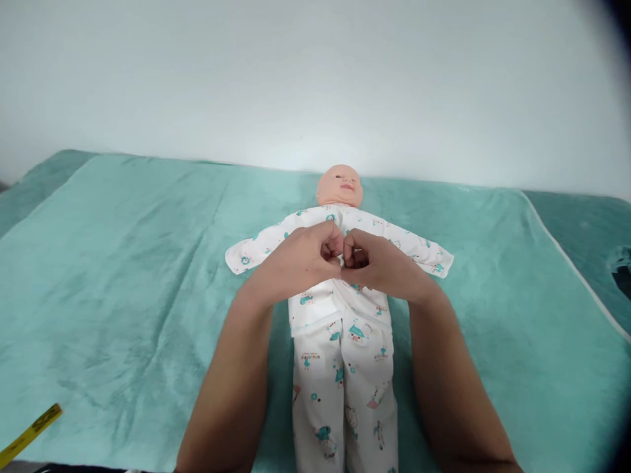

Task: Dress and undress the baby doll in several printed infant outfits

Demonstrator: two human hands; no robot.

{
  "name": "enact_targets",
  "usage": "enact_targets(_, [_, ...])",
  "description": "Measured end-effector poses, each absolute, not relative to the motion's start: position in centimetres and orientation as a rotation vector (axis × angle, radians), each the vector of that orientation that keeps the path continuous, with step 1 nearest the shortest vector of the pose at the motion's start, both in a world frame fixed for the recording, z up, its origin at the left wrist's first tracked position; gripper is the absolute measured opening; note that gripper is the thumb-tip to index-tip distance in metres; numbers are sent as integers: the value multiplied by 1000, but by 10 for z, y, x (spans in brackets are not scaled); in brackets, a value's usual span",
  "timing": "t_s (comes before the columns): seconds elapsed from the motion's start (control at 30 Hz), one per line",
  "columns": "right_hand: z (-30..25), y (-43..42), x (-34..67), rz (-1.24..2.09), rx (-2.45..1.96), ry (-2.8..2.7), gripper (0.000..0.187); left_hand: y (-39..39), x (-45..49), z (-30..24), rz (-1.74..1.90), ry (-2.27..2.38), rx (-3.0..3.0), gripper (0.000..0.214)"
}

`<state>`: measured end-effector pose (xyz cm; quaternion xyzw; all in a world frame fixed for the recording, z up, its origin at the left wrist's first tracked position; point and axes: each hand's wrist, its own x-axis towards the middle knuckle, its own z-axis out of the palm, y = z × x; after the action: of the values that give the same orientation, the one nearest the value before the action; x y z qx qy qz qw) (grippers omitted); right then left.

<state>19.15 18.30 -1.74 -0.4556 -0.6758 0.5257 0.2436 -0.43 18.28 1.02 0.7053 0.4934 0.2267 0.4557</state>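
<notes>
A baby doll (340, 185) lies on its back in a white printed long-sleeved shirt (315, 307) and matching trousers (367, 381). Its sleeves stretch out to both sides. Over the chest, at the middle of the shirt's front opening, my left hand (310, 253) and my right hand (382, 259) meet with thumbs and fingertips almost touching. Both are closed in a pinch on the shirt front. My fingers hide the exact bit of cloth or fastener between them. Below the hands, the front edges of the shirt lie together down to the hem.
A green plush blanket (123, 295) with some creases covers the surface under the doll. A white wall (296, 79) rises behind the doll's head. A yellow strip with dark markings (32, 433) is at the lower left. Something dark (624, 272) shows at the right edge.
</notes>
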Motion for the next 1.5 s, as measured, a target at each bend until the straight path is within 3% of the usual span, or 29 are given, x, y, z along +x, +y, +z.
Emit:
enact_targets(0.2, [-21,187,199,1727,-1070,-1669,30,187,-7,9,632,1067,1567,14])
enact_targets(0.57, [-23,189,201,1819,-975,-1581,21,189,-6,-1,652,1054,1600,15])
enact_targets(1.27, [-22,185,187,1628,-1090,-1658,7,193,-6,-4,647,1063,1554,16])
enact_targets(1.5, [-17,180,184,1440,-1156,-1799,12,191,-13,3,591,1025,1560,12])
